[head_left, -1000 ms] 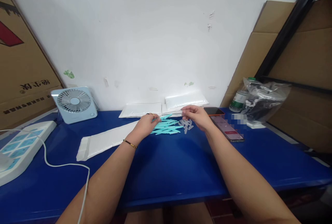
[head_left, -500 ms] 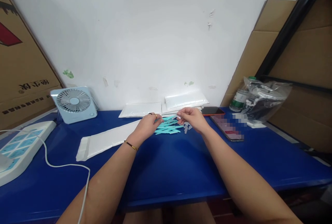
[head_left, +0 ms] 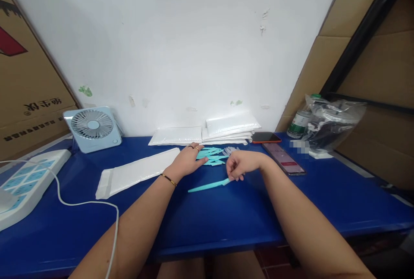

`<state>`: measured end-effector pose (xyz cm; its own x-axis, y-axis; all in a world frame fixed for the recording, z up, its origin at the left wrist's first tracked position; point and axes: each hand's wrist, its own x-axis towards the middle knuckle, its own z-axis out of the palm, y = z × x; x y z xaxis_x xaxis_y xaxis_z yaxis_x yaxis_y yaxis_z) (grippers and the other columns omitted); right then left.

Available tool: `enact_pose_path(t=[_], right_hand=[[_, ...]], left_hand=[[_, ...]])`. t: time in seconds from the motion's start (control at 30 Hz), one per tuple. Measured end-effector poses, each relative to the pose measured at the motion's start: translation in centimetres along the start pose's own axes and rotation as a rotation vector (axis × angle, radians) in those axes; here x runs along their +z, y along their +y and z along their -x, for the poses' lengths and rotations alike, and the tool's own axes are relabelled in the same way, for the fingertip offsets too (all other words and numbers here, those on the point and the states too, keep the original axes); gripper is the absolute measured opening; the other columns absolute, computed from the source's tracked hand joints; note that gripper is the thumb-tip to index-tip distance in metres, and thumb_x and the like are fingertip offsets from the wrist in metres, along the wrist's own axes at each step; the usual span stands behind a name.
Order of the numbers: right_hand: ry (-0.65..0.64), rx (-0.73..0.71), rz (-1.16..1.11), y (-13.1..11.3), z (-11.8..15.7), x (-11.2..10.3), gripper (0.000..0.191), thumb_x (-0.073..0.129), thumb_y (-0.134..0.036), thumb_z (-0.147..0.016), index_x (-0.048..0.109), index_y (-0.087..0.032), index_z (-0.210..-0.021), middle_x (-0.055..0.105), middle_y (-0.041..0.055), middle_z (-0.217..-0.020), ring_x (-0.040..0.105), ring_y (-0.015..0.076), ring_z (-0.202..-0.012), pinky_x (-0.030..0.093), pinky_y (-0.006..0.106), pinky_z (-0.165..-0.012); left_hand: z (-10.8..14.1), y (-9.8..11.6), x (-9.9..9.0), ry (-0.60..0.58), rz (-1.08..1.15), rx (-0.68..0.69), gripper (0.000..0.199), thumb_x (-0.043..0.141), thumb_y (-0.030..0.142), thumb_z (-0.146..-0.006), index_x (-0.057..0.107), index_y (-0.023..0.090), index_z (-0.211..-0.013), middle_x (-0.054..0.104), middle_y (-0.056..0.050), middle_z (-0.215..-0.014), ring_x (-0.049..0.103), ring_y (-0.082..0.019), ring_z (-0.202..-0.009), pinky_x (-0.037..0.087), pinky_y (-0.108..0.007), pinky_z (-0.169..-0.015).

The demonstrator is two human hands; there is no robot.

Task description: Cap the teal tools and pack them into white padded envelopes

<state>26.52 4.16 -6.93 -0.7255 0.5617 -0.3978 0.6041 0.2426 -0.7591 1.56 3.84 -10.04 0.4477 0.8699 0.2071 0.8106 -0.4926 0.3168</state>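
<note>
My right hand (head_left: pixel 241 166) is closed in a pinch on one end of a teal eyebrow razor (head_left: pixel 208 186). The razor's long handle points left, low over the blue table (head_left: pixel 207 218). My left hand (head_left: pixel 190 158) rests at the left side of a pile of similar teal razors (head_left: pixel 213 156), thumb and fingers apart, touching the pile. Small translucent grey pieces (head_left: pixel 230 150) lie just behind my right hand, partly hidden by it. Left of my left hand lies a long white padded mailer (head_left: pixel 136 173), with its right end near my fingers.
White padded packets (head_left: pixel 231 124) are stacked against the wall. Two phones (head_left: pixel 265 138) lie at the right, near a bottle (head_left: pixel 297 124) and a clear plastic bag (head_left: pixel 333 126). On the left stand a blue fan (head_left: pixel 93 129) and a power strip (head_left: pixel 35 184); a white cable (head_left: pixel 87 204) crosses my left forearm.
My right hand has come toward me from above the pile, and a teal razor now shows in its fingers. The left hand has shifted slightly right and nearer, with its fingers spread.
</note>
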Motion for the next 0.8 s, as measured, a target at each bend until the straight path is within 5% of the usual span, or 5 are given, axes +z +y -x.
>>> enact_pose_path(t=[0.13,0.3,0.4,0.57,0.8], right_hand=[[0.033,-0.09,-0.073,0.5,1.9,-1.2,0.027,0.07,-0.035,-0.066,0.067,-0.012,-0.079,0.062,0.0008,-0.064,0.055,0.0093,-0.054,0.045,0.021,-0.053],[0.657,-0.234,-0.161,2.3,3.0,-2.9,0.031,0.063,-0.044,-0.073,0.063,-0.014,-0.082,0.059,0.0022,-0.071,0.052,0.0111,-0.062,0.042,0.023,-0.058],[0.839,-0.231,-0.045,3.4,1.7,-3.1,0.031,0.06,-0.045,-0.074,0.064,-0.015,-0.081,0.06,0.0033,-0.075,0.052,0.014,-0.068,0.042,0.026,-0.063],[0.882,-0.182,0.285,3.8,-1.3,-2.1,0.022,0.06,-0.037,-0.075,0.068,-0.017,-0.076,0.059,0.0031,-0.079,0.051,0.0137,-0.068,0.04,0.025,-0.064],[0.786,-0.17,0.515,3.0,-4.0,-0.5,0.01,0.063,-0.024,-0.073,0.07,-0.018,-0.074,0.058,0.0025,-0.077,0.051,0.0122,-0.067,0.037,0.023,-0.062]], left_hand=[[-0.8,-0.4,2.0,-0.033,-0.133,0.04,0.086,0.042,0.07,-0.075,0.03,0.015,-0.14,0.024,-0.015,-0.148,0.013,-0.031,-0.138,0.014,-0.043,-0.11],[-0.7,0.1,2.1,-0.115,-0.137,0.053,0.072,0.033,0.064,-0.083,0.033,0.019,-0.139,0.034,-0.015,-0.143,0.028,-0.029,-0.132,0.025,-0.043,-0.104],[-0.3,0.6,1.3,-0.119,-0.158,0.067,0.058,0.039,0.054,-0.086,0.043,0.02,-0.132,0.047,-0.013,-0.131,0.041,-0.028,-0.121,0.035,-0.038,-0.096],[0.6,2.0,0.3,-0.165,-0.135,0.163,0.044,0.052,0.039,-0.083,0.053,0.02,-0.123,0.056,-0.01,-0.119,0.05,-0.025,-0.108,0.039,-0.032,-0.09],[1.6,3.9,-0.1,-0.233,-0.074,0.251,0.05,0.06,0.046,-0.076,0.056,0.02,-0.119,0.059,-0.009,-0.115,0.054,-0.024,-0.103,0.041,-0.03,-0.087]])
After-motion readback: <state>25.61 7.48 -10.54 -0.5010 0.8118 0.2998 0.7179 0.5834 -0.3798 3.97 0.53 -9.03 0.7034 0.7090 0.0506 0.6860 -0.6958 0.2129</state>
